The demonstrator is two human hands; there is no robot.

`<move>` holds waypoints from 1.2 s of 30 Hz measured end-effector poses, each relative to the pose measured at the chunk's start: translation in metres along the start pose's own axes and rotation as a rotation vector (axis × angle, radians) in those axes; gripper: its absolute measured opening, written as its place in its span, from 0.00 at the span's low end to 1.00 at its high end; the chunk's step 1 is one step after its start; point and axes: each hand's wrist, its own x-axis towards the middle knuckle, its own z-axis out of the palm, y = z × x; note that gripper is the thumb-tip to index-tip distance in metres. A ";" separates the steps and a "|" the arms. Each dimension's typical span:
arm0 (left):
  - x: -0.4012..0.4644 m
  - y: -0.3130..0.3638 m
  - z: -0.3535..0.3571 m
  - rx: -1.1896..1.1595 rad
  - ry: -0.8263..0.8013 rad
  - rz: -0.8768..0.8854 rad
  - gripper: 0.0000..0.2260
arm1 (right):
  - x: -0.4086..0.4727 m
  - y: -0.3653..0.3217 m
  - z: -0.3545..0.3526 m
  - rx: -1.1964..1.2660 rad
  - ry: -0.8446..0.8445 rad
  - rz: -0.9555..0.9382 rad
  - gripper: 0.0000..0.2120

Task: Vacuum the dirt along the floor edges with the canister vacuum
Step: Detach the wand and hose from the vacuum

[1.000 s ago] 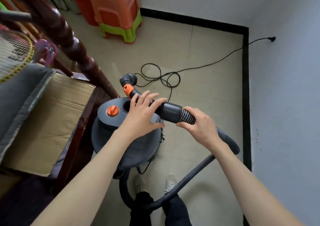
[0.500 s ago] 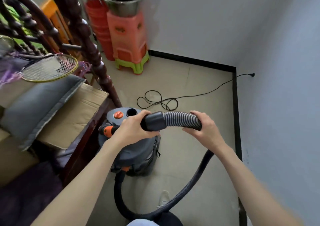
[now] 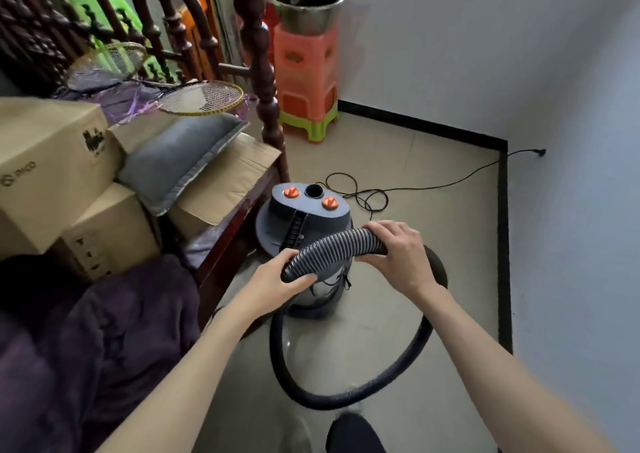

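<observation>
**Hose in both hands, port still open**

Both hands are gripping the ribbed black vacuum hose (image 3: 337, 246): left hand (image 3: 277, 281) curling round its lower end, right hand (image 3: 394, 255) clasping the upper bend. Behind it the grey canister vacuum with orange knobs (image 3: 304, 230) is standing on the beige tiled floor (image 3: 433, 227), beside the bed frame. Its round top port (image 3: 314, 191) is sitting unplugged. The looped black power cord (image 3: 360, 192) is lying just beyond; the slack hose could be snagging it or tipping the canister.

The canister vacuum (image 3: 304, 230) stands on the floor (image 3: 433, 217), just right of the bed frame (image 3: 239, 217) that carries cardboard boxes (image 3: 48, 161) and a cushion (image 3: 180, 158). Its hose (image 3: 332, 248) arches in front of it, held between the left hand (image 3: 277, 279) and right hand (image 3: 394, 255), then loops down on the floor. Behind the vacuum lies the power cord (image 3: 367, 196), and stacked stools (image 3: 306, 81) stand further back at the wall.
</observation>
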 end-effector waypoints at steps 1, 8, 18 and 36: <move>-0.007 -0.009 0.003 0.007 0.019 -0.018 0.17 | -0.004 -0.007 0.004 -0.007 -0.022 -0.021 0.27; -0.023 -0.058 0.035 0.218 0.155 -0.124 0.22 | -0.030 -0.026 0.040 -0.026 -0.199 -0.090 0.27; 0.007 -0.122 0.064 0.087 0.155 -0.215 0.19 | -0.031 -0.015 0.105 -0.010 -0.353 0.019 0.27; 0.159 -0.278 0.063 0.277 0.102 -0.115 0.22 | 0.010 -0.008 0.295 0.016 -0.385 0.546 0.24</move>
